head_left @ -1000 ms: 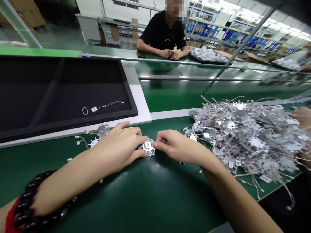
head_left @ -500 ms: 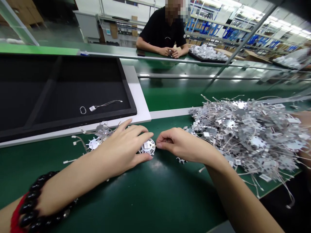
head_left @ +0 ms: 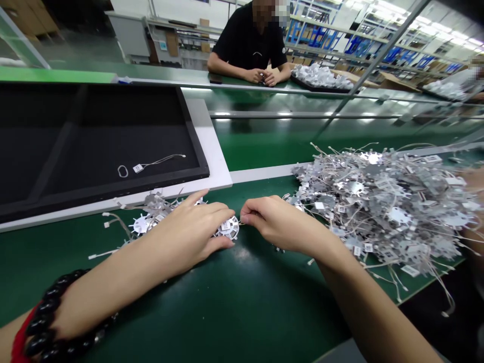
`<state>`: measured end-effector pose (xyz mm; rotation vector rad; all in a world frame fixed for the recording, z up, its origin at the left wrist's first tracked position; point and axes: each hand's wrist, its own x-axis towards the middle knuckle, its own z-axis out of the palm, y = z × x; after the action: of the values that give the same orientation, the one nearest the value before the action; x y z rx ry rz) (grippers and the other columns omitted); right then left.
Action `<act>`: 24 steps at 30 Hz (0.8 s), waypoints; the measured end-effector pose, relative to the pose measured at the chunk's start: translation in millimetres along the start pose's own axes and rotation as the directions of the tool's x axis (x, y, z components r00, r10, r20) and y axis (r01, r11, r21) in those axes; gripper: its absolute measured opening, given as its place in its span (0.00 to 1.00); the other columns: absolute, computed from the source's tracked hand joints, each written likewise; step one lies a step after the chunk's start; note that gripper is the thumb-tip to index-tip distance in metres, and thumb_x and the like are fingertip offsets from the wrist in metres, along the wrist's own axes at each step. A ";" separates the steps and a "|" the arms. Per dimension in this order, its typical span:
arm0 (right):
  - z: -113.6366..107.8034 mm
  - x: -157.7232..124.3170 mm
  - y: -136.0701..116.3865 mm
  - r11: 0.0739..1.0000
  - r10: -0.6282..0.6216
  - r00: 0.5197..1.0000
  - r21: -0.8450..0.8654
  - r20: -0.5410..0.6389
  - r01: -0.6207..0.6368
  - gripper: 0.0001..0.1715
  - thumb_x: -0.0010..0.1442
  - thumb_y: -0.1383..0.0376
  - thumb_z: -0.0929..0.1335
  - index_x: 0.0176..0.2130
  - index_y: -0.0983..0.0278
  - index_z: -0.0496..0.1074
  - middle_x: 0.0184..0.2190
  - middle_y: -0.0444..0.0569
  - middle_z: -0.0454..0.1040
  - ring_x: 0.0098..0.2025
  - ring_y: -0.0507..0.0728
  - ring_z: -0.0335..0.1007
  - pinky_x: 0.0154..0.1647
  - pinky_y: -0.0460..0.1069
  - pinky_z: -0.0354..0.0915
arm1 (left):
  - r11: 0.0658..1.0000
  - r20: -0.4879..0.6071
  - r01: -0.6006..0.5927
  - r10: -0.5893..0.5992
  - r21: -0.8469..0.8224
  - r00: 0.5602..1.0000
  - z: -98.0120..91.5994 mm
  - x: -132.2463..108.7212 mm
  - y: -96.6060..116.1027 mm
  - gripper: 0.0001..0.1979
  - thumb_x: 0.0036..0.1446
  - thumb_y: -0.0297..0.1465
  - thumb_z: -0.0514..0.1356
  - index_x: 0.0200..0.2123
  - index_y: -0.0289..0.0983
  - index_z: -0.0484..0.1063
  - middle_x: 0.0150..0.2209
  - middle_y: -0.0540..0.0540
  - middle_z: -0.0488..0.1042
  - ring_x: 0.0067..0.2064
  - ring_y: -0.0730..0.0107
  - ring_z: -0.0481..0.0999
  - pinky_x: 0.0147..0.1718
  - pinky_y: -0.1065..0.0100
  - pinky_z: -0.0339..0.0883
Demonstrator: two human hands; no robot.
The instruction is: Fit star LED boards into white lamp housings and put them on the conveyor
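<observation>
Finned metal disc point(head_left: 229, 228) lies flat on the green counter point(head_left: 234, 302) between both hands: the left hand point(head_left: 189, 234) is nearer, grip clamped over the disc's left half, and the right hand point(head_left: 282, 226) has its grip pinched together at the disc's right rim, contents indiscernible.

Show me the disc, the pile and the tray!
disc point(head_left: 228, 227): head view, on the white label at its middle, between the two hands.
pile point(head_left: 381, 201): head view, on the middle of the heap of metal parts.
tray point(head_left: 132, 128): head view, on its bare black floor.
</observation>
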<state>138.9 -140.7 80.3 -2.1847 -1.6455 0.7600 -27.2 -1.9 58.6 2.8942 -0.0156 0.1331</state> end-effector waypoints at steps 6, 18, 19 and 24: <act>-2.1 1.2 9.1 0.968 -0.211 0.977 -0.139 0.013 0.211 0.10 0.70 0.71 0.66 0.37 0.63 0.75 0.35 0.46 0.81 0.35 0.55 0.73 0.34 0.48 0.57 | 1.000 -0.027 0.002 -0.002 0.024 1.000 1.3 -1.9 -1.0 0.19 0.64 0.38 0.67 0.54 0.34 0.75 0.47 0.42 0.82 0.47 0.53 0.82 0.66 0.43 0.59; -1.1 2.7 6.4 0.808 -0.375 0.924 -0.462 0.078 0.367 0.11 0.69 0.70 0.66 0.34 0.64 0.75 0.30 0.45 0.74 0.26 0.53 0.64 0.29 0.50 0.49 | 0.999 0.077 0.019 -0.023 0.046 0.997 -1.3 -0.2 2.8 0.17 0.63 0.37 0.66 0.51 0.33 0.76 0.44 0.43 0.83 0.45 0.54 0.83 0.68 0.43 0.57; -0.8 2.5 6.5 0.802 -0.381 0.920 -0.464 0.086 0.375 0.10 0.69 0.71 0.67 0.34 0.64 0.75 0.29 0.45 0.74 0.26 0.53 0.64 0.30 0.50 0.50 | 0.999 0.097 0.024 -0.028 0.038 0.995 -3.4 0.9 3.4 0.14 0.64 0.36 0.65 0.49 0.33 0.77 0.44 0.43 0.83 0.45 0.53 0.83 0.68 0.43 0.57; -5.1 -2.8 12.1 0.815 -0.497 0.862 -0.395 -0.100 0.424 0.10 0.69 0.70 0.67 0.36 0.66 0.78 0.29 0.47 0.75 0.27 0.54 0.67 0.30 0.50 0.56 | 0.987 0.040 0.106 -0.102 -0.121 0.994 -21.6 1.5 3.6 0.14 0.65 0.37 0.61 0.48 0.35 0.76 0.45 0.44 0.82 0.50 0.53 0.81 0.70 0.43 0.53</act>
<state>150.8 -146.5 78.6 -1.8516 -2.2175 0.0968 -27.7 -0.2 80.5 2.7668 0.1173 0.0625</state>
